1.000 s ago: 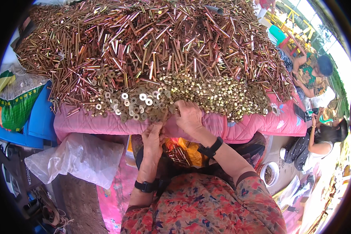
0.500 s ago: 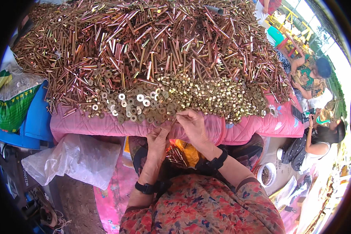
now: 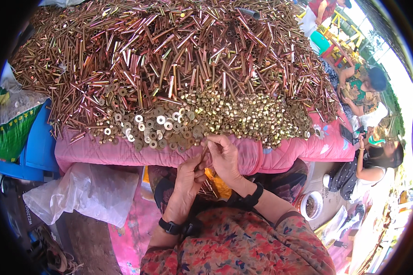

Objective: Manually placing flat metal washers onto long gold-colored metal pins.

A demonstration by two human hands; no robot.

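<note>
My left hand (image 3: 190, 176) is closed around a thin, brownish metal rod (image 3: 203, 155) that points up and away from me. My right hand (image 3: 225, 158) pinches at the rod's upper end; whether a small part sits between its fingertips is too small to tell. Both hands are just in front of the table's near edge, close together. Beyond them lies a spread of flat round washers (image 3: 160, 130). To its right is a heap of small brassy nuts (image 3: 257, 114). Behind both rises a large pile of coppery metal tubes and bolts (image 3: 170, 50).
A pink quilted cloth (image 3: 110, 151) covers the table edge. Below my hands, a yellow bag (image 3: 222, 188) lies by more rods. A clear plastic bag (image 3: 82, 192) hangs at left, near a blue bin (image 3: 36, 146). A white bucket (image 3: 309, 205) stands at right; people sit beyond.
My left hand has turned more upright, its fingers curled around the rod. The right hand has come slightly lower and stays at the rod's tip. The whole view has shifted a little.
</note>
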